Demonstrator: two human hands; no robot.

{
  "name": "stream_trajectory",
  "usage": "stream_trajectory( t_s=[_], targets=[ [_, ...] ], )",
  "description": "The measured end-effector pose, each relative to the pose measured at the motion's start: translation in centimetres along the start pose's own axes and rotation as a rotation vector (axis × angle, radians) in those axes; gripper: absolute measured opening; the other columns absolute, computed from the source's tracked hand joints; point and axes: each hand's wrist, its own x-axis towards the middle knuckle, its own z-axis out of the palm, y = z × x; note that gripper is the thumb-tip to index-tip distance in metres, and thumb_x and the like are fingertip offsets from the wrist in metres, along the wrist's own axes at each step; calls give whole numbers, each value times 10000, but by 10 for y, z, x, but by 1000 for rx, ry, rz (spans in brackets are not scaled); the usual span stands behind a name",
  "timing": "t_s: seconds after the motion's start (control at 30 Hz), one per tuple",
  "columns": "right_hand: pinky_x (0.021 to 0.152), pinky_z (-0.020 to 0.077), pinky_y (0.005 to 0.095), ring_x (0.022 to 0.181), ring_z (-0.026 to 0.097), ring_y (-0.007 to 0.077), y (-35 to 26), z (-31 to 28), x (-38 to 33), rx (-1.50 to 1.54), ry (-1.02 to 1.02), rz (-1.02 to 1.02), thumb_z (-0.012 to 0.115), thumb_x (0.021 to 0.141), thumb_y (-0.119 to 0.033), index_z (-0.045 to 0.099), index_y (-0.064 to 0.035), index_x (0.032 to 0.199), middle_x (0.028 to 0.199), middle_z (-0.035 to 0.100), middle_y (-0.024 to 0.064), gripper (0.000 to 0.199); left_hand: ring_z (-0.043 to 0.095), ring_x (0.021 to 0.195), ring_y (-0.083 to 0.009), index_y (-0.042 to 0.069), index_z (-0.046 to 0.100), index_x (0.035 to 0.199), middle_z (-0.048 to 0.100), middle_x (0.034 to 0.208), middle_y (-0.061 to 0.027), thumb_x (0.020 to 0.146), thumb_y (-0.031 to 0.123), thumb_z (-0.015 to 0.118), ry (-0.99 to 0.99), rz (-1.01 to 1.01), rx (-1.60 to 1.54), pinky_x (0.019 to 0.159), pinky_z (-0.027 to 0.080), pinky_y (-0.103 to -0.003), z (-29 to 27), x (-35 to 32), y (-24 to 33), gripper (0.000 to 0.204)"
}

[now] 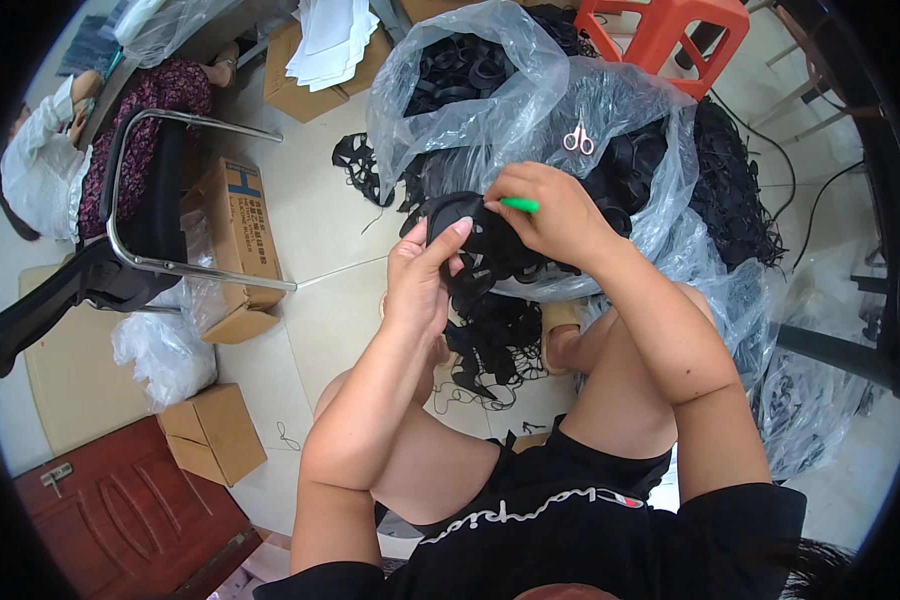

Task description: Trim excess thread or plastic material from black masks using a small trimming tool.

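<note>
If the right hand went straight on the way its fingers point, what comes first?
Probably the black round piece held by the left hand: it lies just beyond the right hand, which grips a green-handled tool. They may already touch; depth is unclear.
</note>
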Motion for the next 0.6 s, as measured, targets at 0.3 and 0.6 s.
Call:
stream_trajectory(
  t_s=[0.3, 0.6],
  targets=[
    [676, 414, 206, 708, 525, 70, 19, -24, 6, 1030, 17, 519, 615, 905, -241, 641, 0, 959, 797, 628, 25, 248, 561, 804, -137, 72, 360, 1423, 585, 1127, -48, 854, 178, 578, -553, -102, -264, 748, 455, -269, 13, -6, 12, 618],
    [739, 447, 230, 811, 539, 80, -4, -23, 4, 856, 12, 292, 704, 802, -15, 495, -58, 828, 843, 589, 5, 215, 527, 1172, -231, 75, 512, 1241, 575, 1247, -95, 990, 279, 414, -258, -66, -346, 1036, 379, -386, 7, 8, -4, 338]
  ],
)
